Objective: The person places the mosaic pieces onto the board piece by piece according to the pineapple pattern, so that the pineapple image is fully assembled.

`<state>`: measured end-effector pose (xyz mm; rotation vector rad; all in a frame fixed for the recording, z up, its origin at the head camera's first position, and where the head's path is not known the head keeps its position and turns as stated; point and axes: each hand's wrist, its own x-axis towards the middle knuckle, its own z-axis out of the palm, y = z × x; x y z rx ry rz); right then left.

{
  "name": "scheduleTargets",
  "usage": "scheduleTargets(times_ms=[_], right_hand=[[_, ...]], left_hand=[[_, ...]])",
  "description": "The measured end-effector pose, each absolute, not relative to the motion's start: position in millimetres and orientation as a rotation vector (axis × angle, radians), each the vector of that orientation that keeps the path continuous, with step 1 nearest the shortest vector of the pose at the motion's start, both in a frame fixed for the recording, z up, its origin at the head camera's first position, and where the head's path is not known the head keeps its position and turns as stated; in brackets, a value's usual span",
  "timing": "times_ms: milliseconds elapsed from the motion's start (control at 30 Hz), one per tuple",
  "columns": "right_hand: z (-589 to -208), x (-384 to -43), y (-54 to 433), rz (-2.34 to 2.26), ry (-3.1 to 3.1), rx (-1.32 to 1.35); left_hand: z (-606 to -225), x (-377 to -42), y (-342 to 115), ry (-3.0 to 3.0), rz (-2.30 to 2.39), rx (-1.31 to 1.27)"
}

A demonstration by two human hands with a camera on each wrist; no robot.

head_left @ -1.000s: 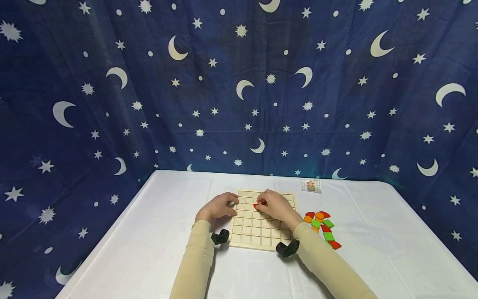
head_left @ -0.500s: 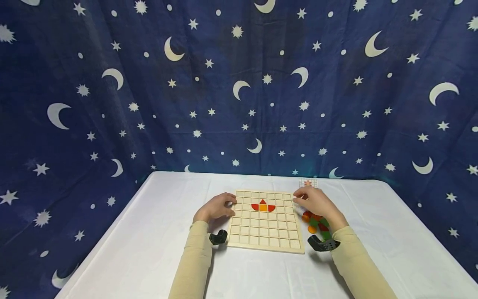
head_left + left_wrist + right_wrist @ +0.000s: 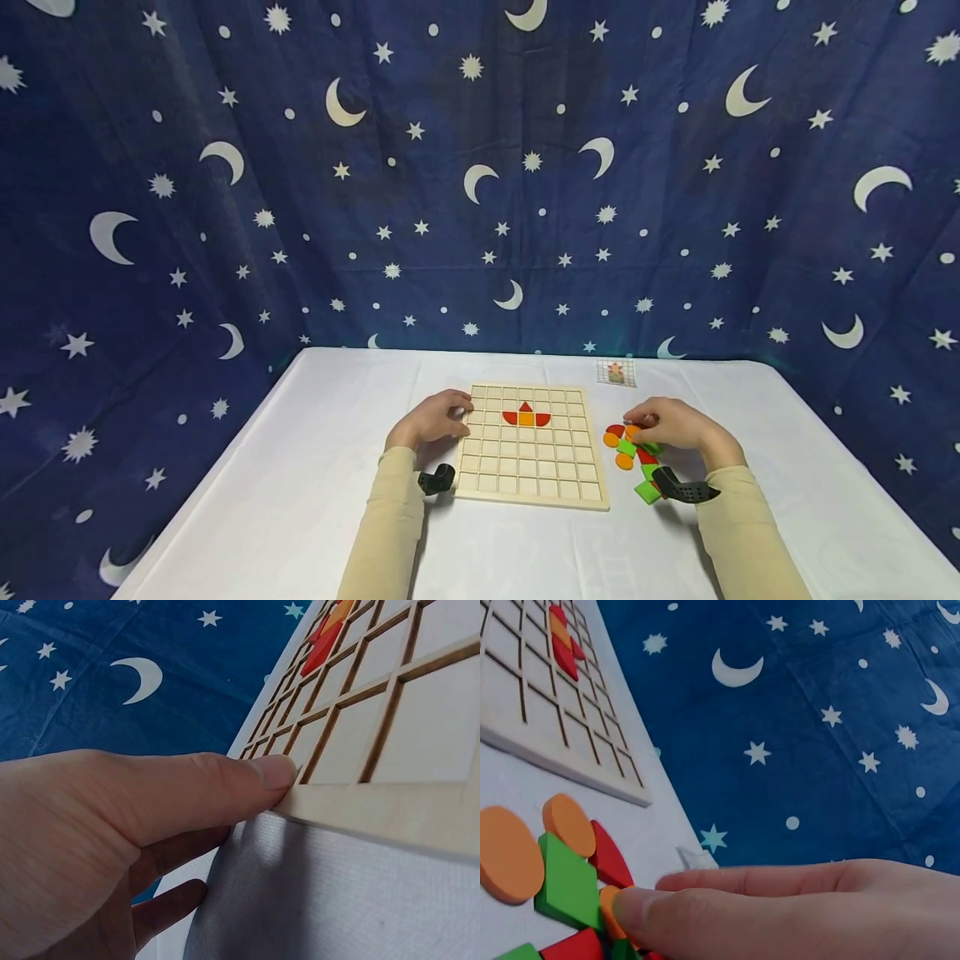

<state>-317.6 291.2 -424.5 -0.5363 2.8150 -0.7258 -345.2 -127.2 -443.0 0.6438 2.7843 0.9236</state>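
You've moved your right hand [image 3: 678, 427] rightward to a flat orange disc [image 3: 632, 432] among loose pieces [image 3: 626, 448], fingers narrowly parted (whether pinching, you can't tell); your left hand [image 3: 429, 420], fingers spread, touches the pale gridded board [image 3: 528, 467].

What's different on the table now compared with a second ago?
The right hand has come away from the leftmost red piece on the board and moved rightward to the loose pieces, its thumb now at an orange disc. The left hand stays at the board's left edge.

No readable text or numbers.
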Motion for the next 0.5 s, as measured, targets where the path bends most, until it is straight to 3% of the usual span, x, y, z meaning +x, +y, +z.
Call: scheduleTargets(times_ms=[500], right_hand=[[-436.5, -322.5, 295.6, -0.78, 2.85, -0.48]], left_hand=[[-441.7, -344.4, -126.4, 2.79, 0.928, 0.637]])
